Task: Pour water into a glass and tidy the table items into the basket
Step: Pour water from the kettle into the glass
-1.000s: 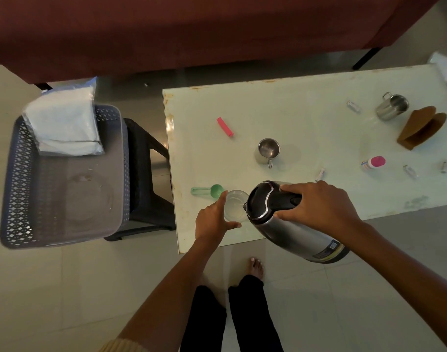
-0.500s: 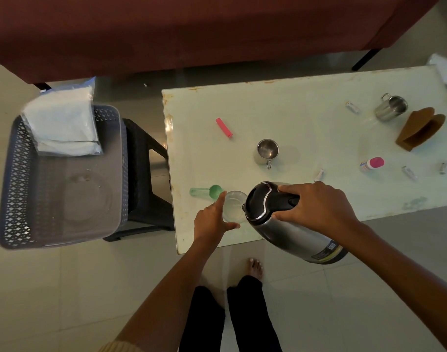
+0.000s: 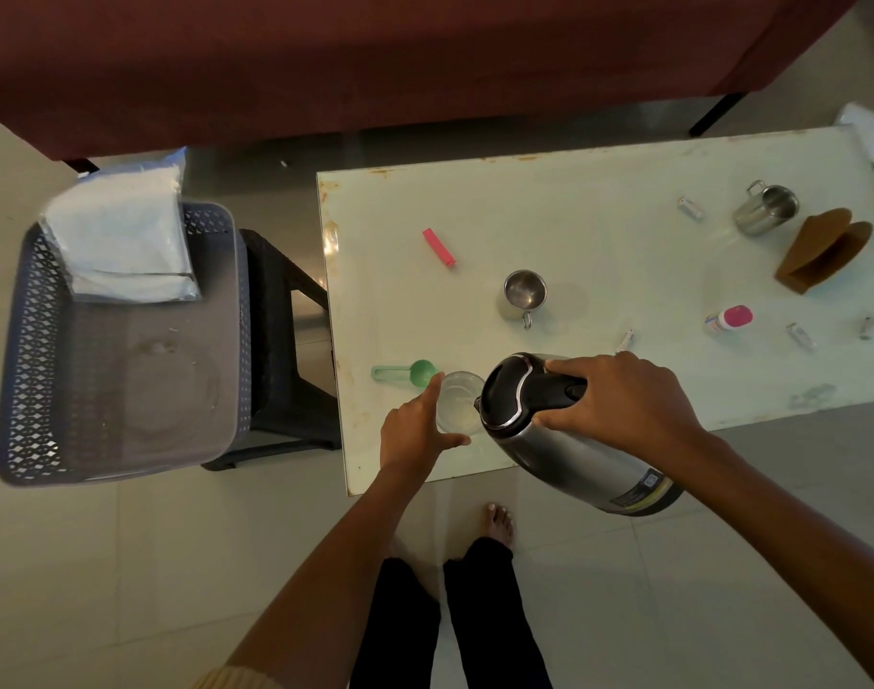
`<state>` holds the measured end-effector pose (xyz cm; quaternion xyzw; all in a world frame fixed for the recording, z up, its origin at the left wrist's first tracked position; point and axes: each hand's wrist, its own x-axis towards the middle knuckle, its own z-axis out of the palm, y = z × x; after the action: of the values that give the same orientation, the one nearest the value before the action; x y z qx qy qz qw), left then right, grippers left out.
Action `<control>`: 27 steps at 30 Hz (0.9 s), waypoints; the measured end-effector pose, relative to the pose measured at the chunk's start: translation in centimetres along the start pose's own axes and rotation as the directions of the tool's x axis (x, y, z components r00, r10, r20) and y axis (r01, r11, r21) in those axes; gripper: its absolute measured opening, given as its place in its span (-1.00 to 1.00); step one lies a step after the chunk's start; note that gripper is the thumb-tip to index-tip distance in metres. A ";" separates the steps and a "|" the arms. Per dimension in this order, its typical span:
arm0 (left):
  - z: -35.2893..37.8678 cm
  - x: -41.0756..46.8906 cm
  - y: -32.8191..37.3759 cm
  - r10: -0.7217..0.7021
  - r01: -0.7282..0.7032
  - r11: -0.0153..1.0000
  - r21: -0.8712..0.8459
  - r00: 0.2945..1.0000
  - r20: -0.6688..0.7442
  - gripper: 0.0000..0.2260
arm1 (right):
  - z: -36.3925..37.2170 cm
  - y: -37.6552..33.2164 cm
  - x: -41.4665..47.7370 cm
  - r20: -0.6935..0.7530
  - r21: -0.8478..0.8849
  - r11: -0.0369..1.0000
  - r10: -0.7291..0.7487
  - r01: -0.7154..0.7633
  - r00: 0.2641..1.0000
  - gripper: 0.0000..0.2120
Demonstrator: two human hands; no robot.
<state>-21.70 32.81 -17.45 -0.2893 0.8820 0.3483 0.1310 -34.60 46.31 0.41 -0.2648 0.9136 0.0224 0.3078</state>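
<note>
Gripping the black handle of the kettle [image 3: 564,455], the right hand [image 3: 618,400] is wrapping its fingers and thumb right round it and tipping the steel body over, spout down toward the glass [image 3: 459,402]. The left hand [image 3: 415,430] is cupping that glass from the near side, forefinger and thumb curled round its wall, steadying it on the table [image 3: 599,231] close to the near edge. The spout is sitting just over the rim; I cannot make out a stream or how full the glass is.

In the head view the rest is lying as scattered: a green scoop [image 3: 405,372] just beside the glass, a pink clip [image 3: 439,247] farther back, a small steel cup [image 3: 524,293] mid-table, and off to the right a steel mug [image 3: 765,208], a brown folded holder [image 3: 822,251] and a pink-capped bottle [image 3: 728,320]. The basket [image 3: 27,340] is standing on a dark stool [image 3: 285,350] well apart to the left, with only a white packet [image 3: 121,236] lying across its far corner.

So the pouring step is in hand — tidying has not begun, by my reckoning. Next, I would judge, the kettle needs righting gently once the level is up, then setting down clear of the glass so both hands are free for the small items.
</note>
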 end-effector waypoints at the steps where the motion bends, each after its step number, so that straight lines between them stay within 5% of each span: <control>1: 0.0 0.0 0.0 0.001 -0.001 1.000 0.005 1.000 -0.001 -0.17 | 0.0 0.0 0.0 0.002 0.002 1.000 0.001 -0.001 1.000 -0.40; 27: 0.2 0.0 -0.2 0.001 -0.002 1.000 -0.023 1.000 -0.006 -0.17 | -0.1 -0.2 0.0 0.002 0.019 1.000 0.015 -0.015 1.000 -0.40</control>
<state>-21.59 32.79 -17.73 -0.2912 0.8786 0.3574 0.1247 -34.58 46.15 0.46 -0.2548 0.9154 0.0163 0.3112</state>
